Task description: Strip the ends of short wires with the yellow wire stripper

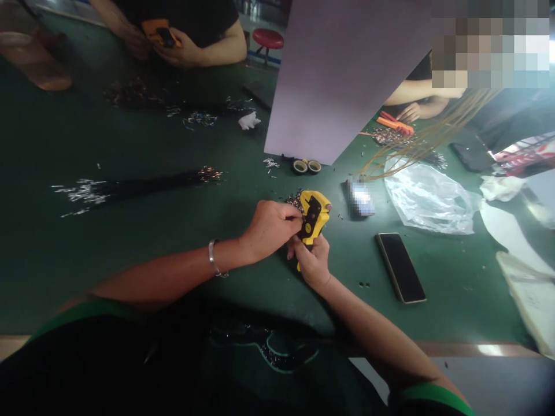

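My right hand (315, 261) is wrapped round the lower handles of yellow-and-black crimping pliers (319, 215), held upright over the green table. At the left side of the tool's head, the thumb and fingers of my left hand (273, 230) are pinched together. Whatever sits between those fingertips is too small to make out. Behind the pliers lies a heap of small metal terminals (293, 200), partly covered by the tool and my hand. To the left, a bundle of black wires (150, 184) lies flat, with silvery ends on one side and coppery ends on the other.
A phone (401, 267) lies right of my right hand, near a clear plastic bag (427, 196). Two tape rolls (307, 167) sit before an upright pale board (338, 75). Across the table a co-worker's hand (184, 51) holds an orange tool (156, 32); another person works at right.
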The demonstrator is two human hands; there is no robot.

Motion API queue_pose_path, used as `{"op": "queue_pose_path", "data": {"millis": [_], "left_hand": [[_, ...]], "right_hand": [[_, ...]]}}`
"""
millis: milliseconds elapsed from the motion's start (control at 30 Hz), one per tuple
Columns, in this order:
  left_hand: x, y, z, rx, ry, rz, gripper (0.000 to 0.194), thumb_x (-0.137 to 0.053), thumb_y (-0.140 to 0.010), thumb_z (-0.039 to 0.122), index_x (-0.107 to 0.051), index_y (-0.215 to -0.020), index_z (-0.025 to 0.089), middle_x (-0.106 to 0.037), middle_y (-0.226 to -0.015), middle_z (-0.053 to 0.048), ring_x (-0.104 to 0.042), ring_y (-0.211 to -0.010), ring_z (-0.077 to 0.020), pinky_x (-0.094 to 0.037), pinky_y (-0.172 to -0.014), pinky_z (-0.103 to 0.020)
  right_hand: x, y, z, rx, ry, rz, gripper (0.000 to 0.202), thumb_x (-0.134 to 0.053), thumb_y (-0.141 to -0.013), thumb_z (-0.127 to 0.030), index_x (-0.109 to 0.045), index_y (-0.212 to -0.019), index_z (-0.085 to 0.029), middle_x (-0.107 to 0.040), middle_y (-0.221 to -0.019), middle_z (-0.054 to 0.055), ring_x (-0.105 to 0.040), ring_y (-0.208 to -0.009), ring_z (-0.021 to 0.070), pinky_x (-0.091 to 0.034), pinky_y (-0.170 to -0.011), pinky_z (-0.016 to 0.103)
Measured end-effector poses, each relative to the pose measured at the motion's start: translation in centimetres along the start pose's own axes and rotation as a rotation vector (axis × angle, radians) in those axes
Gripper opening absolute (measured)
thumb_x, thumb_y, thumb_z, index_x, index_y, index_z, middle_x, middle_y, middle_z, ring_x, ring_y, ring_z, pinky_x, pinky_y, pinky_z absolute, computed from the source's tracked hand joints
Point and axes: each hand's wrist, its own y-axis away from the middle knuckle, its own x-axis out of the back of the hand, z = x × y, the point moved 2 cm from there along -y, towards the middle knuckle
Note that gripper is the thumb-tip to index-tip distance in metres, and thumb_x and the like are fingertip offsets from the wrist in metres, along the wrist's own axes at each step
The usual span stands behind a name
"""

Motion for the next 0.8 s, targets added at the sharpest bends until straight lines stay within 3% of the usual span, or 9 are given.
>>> {"op": "queue_pose_path", "data": {"millis": [500,667,800], "left_hand": [[0.4,-1.2,-0.9,0.121,0.072,-0.017,0.016,-0.058,-0.071,0.011,-0.072,-0.064,0.013,-0.066,-0.057,0.0,-0.059,-0.056,-0.0091,-0.045,-0.053,-0.019],[0.2,-1.8,-1.2,0.279,0.313,-0.01,0.008,-0.065,-0.069,0.01,-0.072,-0.067,0.012,-0.066,-0.058,0.0,-0.06,-0.054,-0.0091,-0.052,-0.057,-0.022],[0.5,-1.9,-1.1,0.399,0.472,-0.017,0.005,-0.07,-0.068,0.012,-0.072,-0.071,0.009,-0.068,-0.06,-0.004,-0.061,-0.051,-0.0104,-0.055,-0.058,-0.027]], "right_hand": [[-0.6,-0.9,-0.6,-0.028,0.016,0.038,0.014,-0.06,-0.08,-0.03,-0.048,-0.076,-0.023,-0.053,-0.044,-0.008,-0.05,-0.035,0.0113,-0.042,-0.041,0.025],[-0.6,-1.2,-0.5,-0.143,-0.155,0.022,0.016,-0.062,-0.077,-0.029,-0.048,-0.076,-0.022,-0.052,-0.046,-0.009,-0.048,-0.032,0.0094,-0.04,-0.034,0.022],[-0.1,-1.0,-0.3,-0.166,-0.339,-0.007,0.016,-0.063,-0.076,-0.028,-0.051,-0.083,-0.02,-0.056,-0.05,-0.008,-0.052,-0.037,0.0115,-0.046,-0.039,0.025]]}}
